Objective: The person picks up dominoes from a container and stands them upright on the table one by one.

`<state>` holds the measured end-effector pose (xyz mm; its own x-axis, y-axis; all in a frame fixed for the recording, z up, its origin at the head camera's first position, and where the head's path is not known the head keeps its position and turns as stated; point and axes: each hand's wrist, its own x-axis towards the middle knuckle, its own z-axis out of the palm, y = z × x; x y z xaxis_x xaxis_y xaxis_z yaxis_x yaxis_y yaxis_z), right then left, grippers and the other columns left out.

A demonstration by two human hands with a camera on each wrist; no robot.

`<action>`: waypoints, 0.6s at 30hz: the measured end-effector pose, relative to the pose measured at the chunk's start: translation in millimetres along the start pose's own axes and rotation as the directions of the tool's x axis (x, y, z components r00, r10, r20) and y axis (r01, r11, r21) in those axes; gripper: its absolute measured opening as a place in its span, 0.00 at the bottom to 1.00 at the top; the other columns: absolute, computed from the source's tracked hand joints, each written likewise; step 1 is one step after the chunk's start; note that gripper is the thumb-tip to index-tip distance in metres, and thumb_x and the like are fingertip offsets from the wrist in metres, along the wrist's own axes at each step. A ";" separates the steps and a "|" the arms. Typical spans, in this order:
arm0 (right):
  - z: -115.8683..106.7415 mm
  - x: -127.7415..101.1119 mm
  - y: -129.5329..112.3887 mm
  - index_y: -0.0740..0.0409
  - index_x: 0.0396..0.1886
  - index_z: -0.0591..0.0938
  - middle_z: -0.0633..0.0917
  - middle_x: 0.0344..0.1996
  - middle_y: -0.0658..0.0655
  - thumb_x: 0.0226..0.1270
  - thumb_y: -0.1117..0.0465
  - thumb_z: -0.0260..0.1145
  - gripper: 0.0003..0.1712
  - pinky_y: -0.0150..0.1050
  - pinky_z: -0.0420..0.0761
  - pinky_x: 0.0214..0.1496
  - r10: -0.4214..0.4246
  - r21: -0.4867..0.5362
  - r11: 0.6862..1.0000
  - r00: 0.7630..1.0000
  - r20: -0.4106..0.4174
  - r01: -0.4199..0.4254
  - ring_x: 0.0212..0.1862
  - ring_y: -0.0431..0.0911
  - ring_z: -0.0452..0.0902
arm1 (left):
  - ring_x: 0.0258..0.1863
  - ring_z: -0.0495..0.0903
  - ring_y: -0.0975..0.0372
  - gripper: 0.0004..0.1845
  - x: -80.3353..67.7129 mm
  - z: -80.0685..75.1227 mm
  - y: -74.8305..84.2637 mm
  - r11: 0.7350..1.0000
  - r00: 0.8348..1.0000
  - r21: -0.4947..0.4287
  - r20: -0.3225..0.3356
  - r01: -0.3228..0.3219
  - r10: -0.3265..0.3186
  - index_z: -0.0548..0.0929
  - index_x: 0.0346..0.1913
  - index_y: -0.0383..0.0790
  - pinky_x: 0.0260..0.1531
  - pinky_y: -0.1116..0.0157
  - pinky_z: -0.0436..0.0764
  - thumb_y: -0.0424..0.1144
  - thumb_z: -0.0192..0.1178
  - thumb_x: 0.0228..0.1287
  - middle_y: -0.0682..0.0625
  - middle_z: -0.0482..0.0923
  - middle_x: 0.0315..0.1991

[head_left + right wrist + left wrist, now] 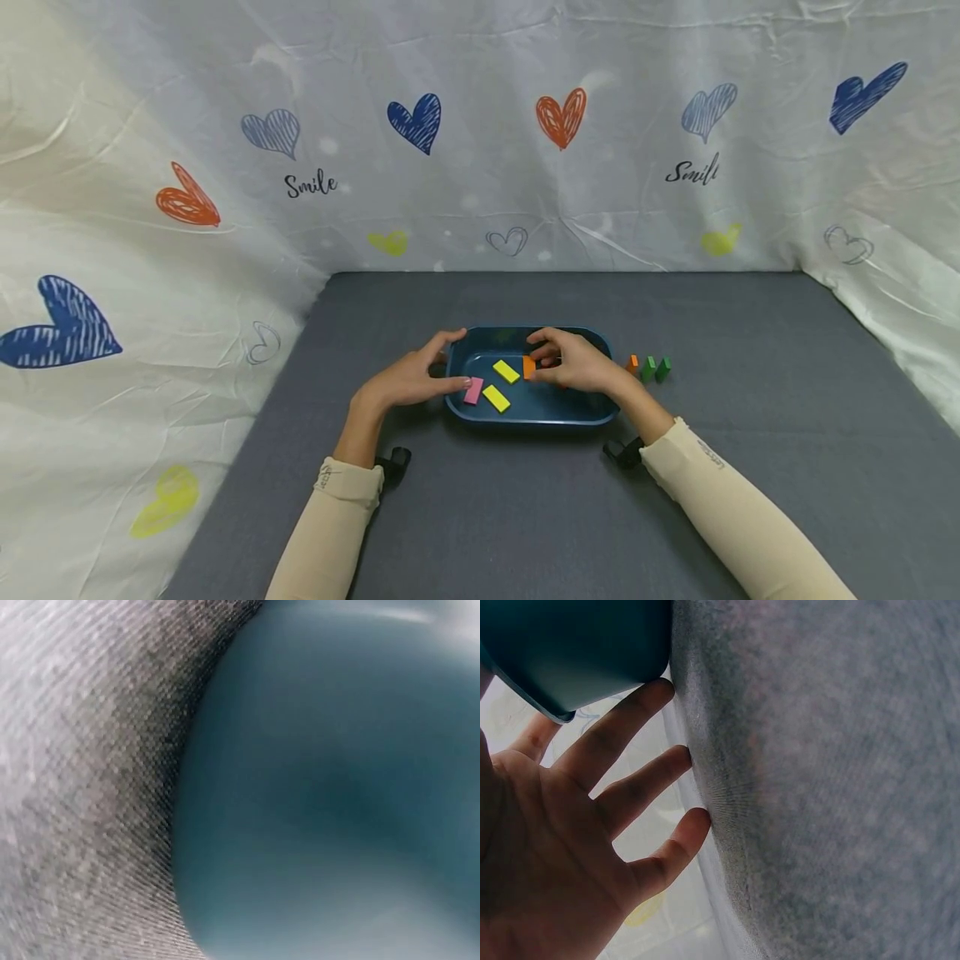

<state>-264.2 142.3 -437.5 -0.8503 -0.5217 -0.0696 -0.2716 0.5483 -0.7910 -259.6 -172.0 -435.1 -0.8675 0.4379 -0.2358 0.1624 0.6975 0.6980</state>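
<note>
Orange block [529, 367] pinched in right hand [573, 363]; left hand [411, 379] spread against tray [525, 414].

An orange block [529, 367], pinched upright, was inside the blue tray [525, 414]. Two yellow blocks [501, 385] and a pink block [473, 391] lay flat in the tray, left of it.

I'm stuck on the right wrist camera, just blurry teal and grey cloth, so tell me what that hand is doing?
Observer: The right hand is over the blue tray, pinching an orange block.
Operator: Anything else in the tray?
Observer: Two yellow blocks and a pink block.
Operator: And the other hand?
Observer: The left hand rests with straight fingers against the tray's left end.
</note>
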 end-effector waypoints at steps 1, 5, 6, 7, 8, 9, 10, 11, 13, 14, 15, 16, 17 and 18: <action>0.7 1.4 0.0 0.62 0.72 0.70 0.83 0.61 0.63 0.66 0.60 0.74 0.38 0.50 0.82 0.60 -0.007 0.005 1.000 1.000 0.015 0.007 0.59 0.56 0.81 | 0.75 0.67 0.46 0.47 0.1 0.1 0.0 1.000 1.000 -0.001 -0.001 0.003 -0.003 0.52 0.79 0.72 0.66 0.38 0.72 0.65 0.66 0.61 0.43 0.61 0.78; 3.8 4.2 -0.5 0.62 0.72 0.70 0.85 0.60 0.61 0.65 0.61 0.74 0.38 0.52 0.81 0.62 -0.047 0.009 0.999 0.997 0.060 0.046 0.60 0.56 0.80 | 0.75 0.67 0.46 0.47 -0.2 0.1 0.5 1.000 1.000 -0.005 0.000 0.014 -0.014 0.52 0.78 0.73 0.66 0.38 0.71 0.66 0.66 0.61 0.43 0.60 0.78; 4.5 4.3 -0.8 0.61 0.72 0.70 0.85 0.60 0.60 0.65 0.61 0.74 0.38 0.52 0.81 0.62 -0.047 0.006 0.999 0.997 0.061 0.047 0.60 0.56 0.80 | 0.75 0.67 0.46 0.47 -0.2 0.1 0.8 1.000 1.000 -0.006 0.001 0.015 -0.015 0.52 0.78 0.73 0.66 0.37 0.71 0.66 0.66 0.61 0.44 0.60 0.79; 5.0 4.1 -1.1 0.61 0.72 0.70 0.85 0.60 0.60 0.65 0.61 0.74 0.38 0.52 0.80 0.62 -0.046 0.001 0.999 0.997 0.055 0.046 0.60 0.55 0.80 | 0.75 0.67 0.46 0.47 0.0 0.0 1.1 1.000 1.000 -0.004 0.001 0.014 -0.014 0.52 0.79 0.73 0.66 0.37 0.71 0.67 0.66 0.61 0.44 0.60 0.79; 5.5 3.9 -1.6 0.61 0.73 0.69 0.84 0.61 0.61 0.65 0.60 0.74 0.38 0.52 0.80 0.62 -0.046 -0.008 0.999 0.998 0.047 0.047 0.60 0.56 0.80 | 0.75 0.67 0.45 0.47 -0.1 0.0 1.2 1.000 1.000 -0.001 0.002 0.011 -0.011 0.52 0.79 0.72 0.66 0.37 0.71 0.67 0.66 0.61 0.44 0.60 0.79; 5.9 3.7 -2.0 0.62 0.73 0.69 0.84 0.61 0.62 0.65 0.60 0.74 0.39 0.52 0.81 0.62 -0.045 -0.018 0.999 0.998 0.038 0.046 0.59 0.56 0.80 | 0.75 0.67 0.46 0.47 0.0 0.0 1.4 1.000 1.000 0.000 0.002 0.011 -0.011 0.52 0.79 0.72 0.66 0.37 0.71 0.67 0.66 0.61 0.44 0.60 0.79; 6.2 3.5 -2.5 0.62 0.73 0.69 0.84 0.61 0.63 0.65 0.60 0.74 0.39 0.53 0.80 0.62 -0.042 -0.027 0.999 0.999 0.030 0.043 0.60 0.57 0.80 | 0.75 0.67 0.46 0.47 0.1 0.0 1.3 1.000 1.000 0.001 0.001 0.011 -0.011 0.52 0.79 0.72 0.66 0.37 0.71 0.67 0.66 0.61 0.43 0.60 0.78; 6.5 3.3 -3.1 0.62 0.73 0.69 0.83 0.62 0.63 0.65 0.59 0.74 0.39 0.53 0.80 0.62 -0.039 -0.037 0.999 0.999 0.026 0.040 0.60 0.57 0.80 | 0.75 0.67 0.46 0.47 0.2 0.0 1.2 1.000 1.000 0.001 0.001 0.010 -0.010 0.52 0.79 0.72 0.66 0.37 0.71 0.67 0.66 0.61 0.44 0.61 0.78; 6.9 3.3 -3.5 0.63 0.73 0.68 0.82 0.63 0.64 0.66 0.58 0.74 0.40 0.53 0.80 0.63 -0.043 -0.056 0.997 0.998 0.041 0.045 0.60 0.58 0.79 | 0.75 0.67 0.46 0.47 0.1 0.0 1.1 1.000 1.000 0.002 -0.001 0.012 -0.012 0.52 0.78 0.73 0.66 0.37 0.71 0.66 0.66 0.61 0.43 0.61 0.78; 7.0 3.3 -3.9 0.63 0.74 0.67 0.82 0.63 0.64 0.66 0.57 0.74 0.41 0.53 0.79 0.63 -0.048 -0.060 0.997 0.997 0.059 0.051 0.61 0.58 0.79 | 0.75 0.67 0.46 0.47 -0.1 0.0 1.4 1.000 1.000 0.002 -0.002 0.014 -0.014 0.52 0.78 0.73 0.66 0.37 0.71 0.66 0.66 0.61 0.43 0.61 0.78; 7.0 3.4 -4.1 0.63 0.74 0.67 0.82 0.63 0.64 0.66 0.57 0.74 0.41 0.54 0.79 0.64 -0.051 -0.060 0.997 0.995 0.080 0.056 0.61 0.58 0.79 | 0.74 0.67 0.46 0.46 -0.1 -0.1 1.7 1.000 1.000 -0.001 -0.004 0.018 -0.018 0.53 0.78 0.74 0.66 0.37 0.71 0.66 0.66 0.61 0.43 0.62 0.78; 7.0 3.4 -4.5 0.63 0.74 0.67 0.82 0.64 0.64 0.66 0.57 0.74 0.42 0.54 0.78 0.64 -0.057 -0.057 0.996 0.993 0.105 0.063 0.61 0.58 0.79 | 0.74 0.67 0.46 0.46 0.0 -0.2 1.7 1.000 1.000 0.000 -0.004 0.017 -0.017 0.53 0.78 0.73 0.66 0.37 0.71 0.66 0.66 0.61 0.43 0.62 0.78; 7.1 3.5 -4.7 0.63 0.75 0.66 0.82 0.64 0.63 0.66 0.57 0.74 0.42 0.54 0.78 0.64 -0.066 -0.056 0.996 0.989 0.130 0.074 0.61 0.58 0.79 | 0.74 0.67 0.46 0.46 -0.1 -0.3 1.9 1.000 1.000 -0.003 -0.005 0.020 -0.020 0.53 0.78 0.74 0.66 0.37 0.71 0.66 0.66 0.61 0.43 0.62 0.78; 7.4 3.6 -4.9 0.63 0.75 0.66 0.82 0.64 0.62 0.67 0.57 0.73 0.42 0.54 0.78 0.64 -0.076 -0.053 0.995 0.985 0.156 0.085 0.61 0.57 0.79 | 0.74 0.67 0.46 0.46 -0.2 -0.3 1.9 1.000 1.000 -0.003 -0.006 0.020 -0.020 0.53 0.78 0.73 0.66 0.37 0.71 0.66 0.66 0.61 0.43 0.62 0.78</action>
<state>-262.6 132.9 -438.4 -0.7462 -0.6576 -0.1035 -0.3668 0.5359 -0.7605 -259.3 -170.9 -433.6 -0.8733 0.4207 -0.2457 0.1438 0.7045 0.6950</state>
